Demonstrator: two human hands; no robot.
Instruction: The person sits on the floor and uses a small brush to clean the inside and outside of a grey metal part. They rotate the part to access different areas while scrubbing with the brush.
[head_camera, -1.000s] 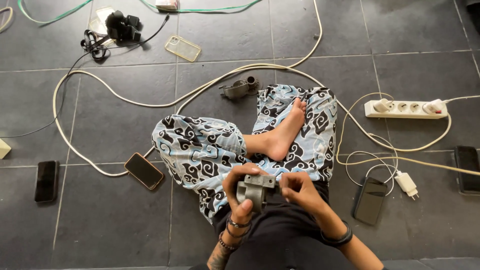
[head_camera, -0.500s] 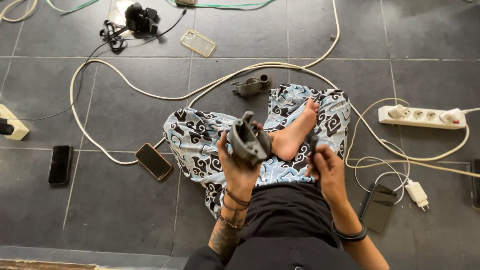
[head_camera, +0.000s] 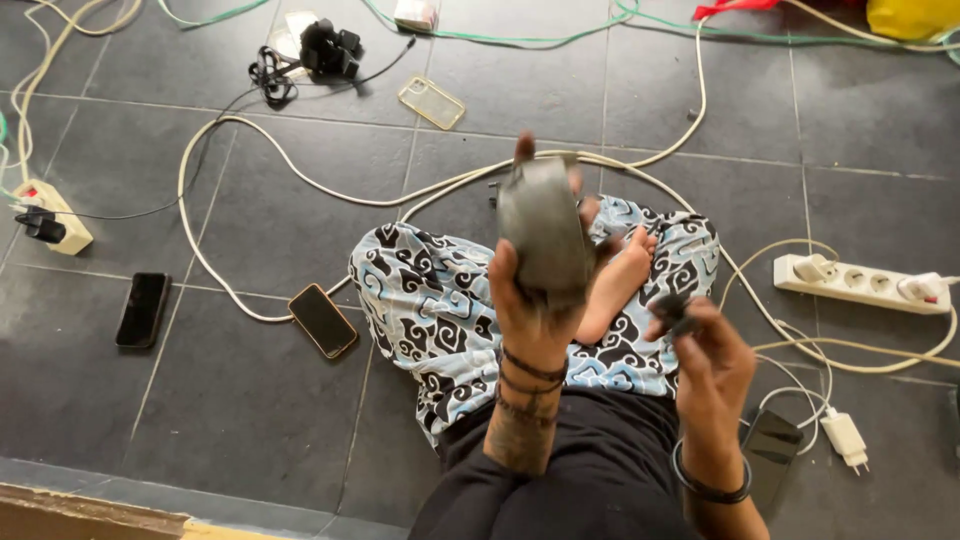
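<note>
Dark grey floor tiles (head_camera: 250, 400) fill the view, crossed by pale cables (head_camera: 300, 180) that loop around a person sitting cross-legged in patterned blue, black and white trousers (head_camera: 440, 310), one bare foot (head_camera: 615, 285) turned up in the lap.

The left hand (head_camera: 530, 300) is raised in front of the chest and wrapped around a grey metal-looking part (head_camera: 545, 235), fingers curled behind it and thumb along its near side; one fingertip shows above its top edge. The part stands roughly upright, lifted clear of the legs and above the foot. The right hand (head_camera: 705, 350) sits lower and to the right, well apart from the part, its fingertips pinched on a small dark piece (head_camera: 672, 308) whose shape is too blurred to make out.

To the left of the knee, a phone with a tan rim (head_camera: 323, 320) lies on the tiles, and a black phone (head_camera: 142, 310) lies further left. A white power strip (head_camera: 860, 283) sits to the right, with a white charger (head_camera: 847, 437) and another dark phone (head_camera: 770, 450) near the right elbow. A clear phone case (head_camera: 432, 102) and a black bundle of gear (head_camera: 320, 52) lie further ahead. Bare tiles lie open to the lower left, ending at a floor edge at the bottom of the view.
</note>
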